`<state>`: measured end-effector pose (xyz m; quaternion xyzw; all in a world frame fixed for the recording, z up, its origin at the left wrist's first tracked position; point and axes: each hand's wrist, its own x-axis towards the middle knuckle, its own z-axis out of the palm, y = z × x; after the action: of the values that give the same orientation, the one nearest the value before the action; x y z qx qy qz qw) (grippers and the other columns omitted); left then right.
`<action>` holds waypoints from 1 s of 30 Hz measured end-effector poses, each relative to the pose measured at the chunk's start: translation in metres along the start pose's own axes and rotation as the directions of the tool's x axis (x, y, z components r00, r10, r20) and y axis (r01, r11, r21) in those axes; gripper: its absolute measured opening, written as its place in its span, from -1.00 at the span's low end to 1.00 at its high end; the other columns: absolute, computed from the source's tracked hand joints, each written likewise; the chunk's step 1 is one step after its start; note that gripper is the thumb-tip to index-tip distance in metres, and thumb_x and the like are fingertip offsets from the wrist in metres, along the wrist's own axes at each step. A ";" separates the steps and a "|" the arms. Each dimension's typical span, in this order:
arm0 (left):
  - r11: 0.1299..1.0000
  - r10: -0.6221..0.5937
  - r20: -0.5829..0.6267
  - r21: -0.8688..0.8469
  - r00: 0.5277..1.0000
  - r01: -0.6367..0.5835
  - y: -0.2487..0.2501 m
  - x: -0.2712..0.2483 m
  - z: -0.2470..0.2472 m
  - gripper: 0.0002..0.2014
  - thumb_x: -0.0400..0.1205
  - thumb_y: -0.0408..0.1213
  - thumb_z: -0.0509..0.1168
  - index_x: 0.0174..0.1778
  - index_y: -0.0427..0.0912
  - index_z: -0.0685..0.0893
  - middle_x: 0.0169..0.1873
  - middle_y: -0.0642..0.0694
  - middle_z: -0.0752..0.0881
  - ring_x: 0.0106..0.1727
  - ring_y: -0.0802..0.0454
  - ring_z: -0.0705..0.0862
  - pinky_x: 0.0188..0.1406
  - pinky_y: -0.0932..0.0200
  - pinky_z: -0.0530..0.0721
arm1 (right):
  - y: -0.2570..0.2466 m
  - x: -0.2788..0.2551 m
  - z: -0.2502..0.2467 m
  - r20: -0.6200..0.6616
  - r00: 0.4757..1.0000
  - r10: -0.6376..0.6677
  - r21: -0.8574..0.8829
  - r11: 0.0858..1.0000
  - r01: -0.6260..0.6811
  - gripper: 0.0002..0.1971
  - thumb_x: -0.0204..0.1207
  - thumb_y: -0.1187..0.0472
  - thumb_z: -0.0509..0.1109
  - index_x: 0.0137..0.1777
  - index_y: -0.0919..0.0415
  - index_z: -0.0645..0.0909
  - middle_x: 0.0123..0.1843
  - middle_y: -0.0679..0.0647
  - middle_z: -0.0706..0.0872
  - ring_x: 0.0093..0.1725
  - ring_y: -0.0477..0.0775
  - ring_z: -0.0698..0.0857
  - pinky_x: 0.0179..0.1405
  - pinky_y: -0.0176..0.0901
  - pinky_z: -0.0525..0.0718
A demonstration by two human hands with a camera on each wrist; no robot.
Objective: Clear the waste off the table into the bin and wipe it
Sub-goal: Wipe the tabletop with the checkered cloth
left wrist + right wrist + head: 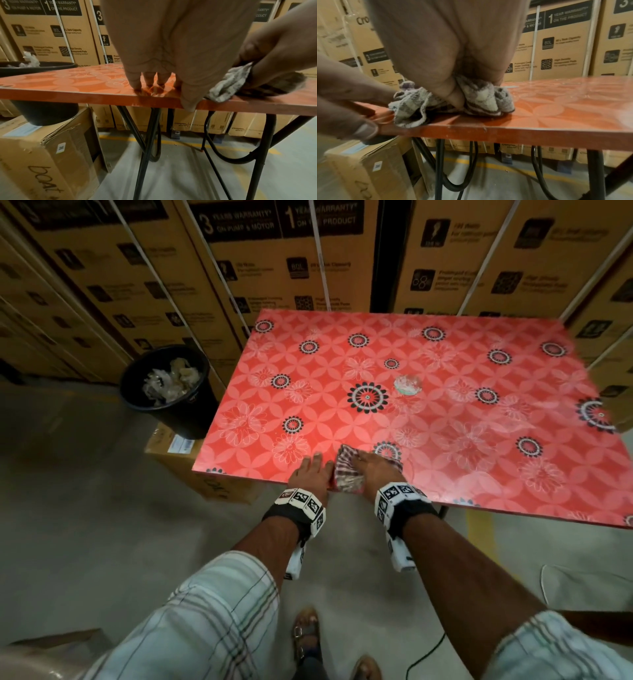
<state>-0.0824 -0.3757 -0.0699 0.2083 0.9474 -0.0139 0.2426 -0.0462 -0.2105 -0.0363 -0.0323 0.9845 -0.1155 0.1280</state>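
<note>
A red flower-patterned table (445,364) carries one crumpled clear scrap of waste (407,385) near its middle. At the near edge my right hand (371,465) grips a bunched checked cloth (346,475) and presses it onto the tabletop; in the right wrist view the thumb and fingers (453,97) pinch the cloth (481,100). Just left of it, my left hand (313,465) rests on the table with straight fingers (135,81), its thumb hanging over the edge. A black bin (137,402) holding crumpled waste stands off the table's left side.
The bin sits on a cardboard box (178,460) on the floor. Tall stacked cartons (308,268) wall in the back and both sides of the table. Black folding legs (147,135) run under the table. A dark cable (421,655) lies on the floor by my feet.
</note>
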 end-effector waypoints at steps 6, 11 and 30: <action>0.993 0.012 0.013 -0.116 1.000 -0.010 0.012 -0.013 -0.037 -0.43 0.70 -0.24 0.22 0.64 -0.19 0.27 0.64 -0.28 0.20 0.61 -0.36 0.25 0.57 -0.27 0.34 | -0.002 -0.039 0.023 -0.012 0.998 -0.068 0.020 0.997 0.068 -0.27 0.44 0.52 0.25 0.61 0.08 0.26 0.67 0.07 0.22 0.63 0.14 0.20 0.63 0.00 0.17; 0.999 0.020 -0.049 -0.026 0.999 -0.022 0.018 -0.009 -0.056 -0.59 0.73 -0.14 0.16 0.49 -0.14 0.46 0.34 -0.28 0.50 0.26 -0.36 0.61 0.28 -0.19 0.63 | 0.014 0.010 -0.006 0.022 0.998 -0.055 0.044 0.998 0.054 -0.26 0.49 0.49 0.28 0.64 0.06 0.19 0.68 0.09 0.15 0.64 0.16 0.16 0.63 0.01 0.15; 0.998 0.070 -0.142 0.013 0.987 -0.069 0.004 0.090 -0.082 -0.50 0.66 -0.27 0.22 0.55 -0.19 0.34 0.41 -0.29 0.41 0.38 -0.31 0.43 0.28 -0.18 0.59 | 0.031 0.086 -0.041 -0.082 0.994 0.071 0.053 0.996 -0.066 -0.48 0.54 0.42 0.26 0.50 0.12 0.46 0.53 0.17 0.47 0.47 0.22 0.47 0.50 0.00 0.39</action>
<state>-0.1897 -0.3265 -0.0390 0.2427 0.9544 0.0057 0.1737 -0.1412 -0.1796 -0.0261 0.0096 0.9863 -0.1368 0.0912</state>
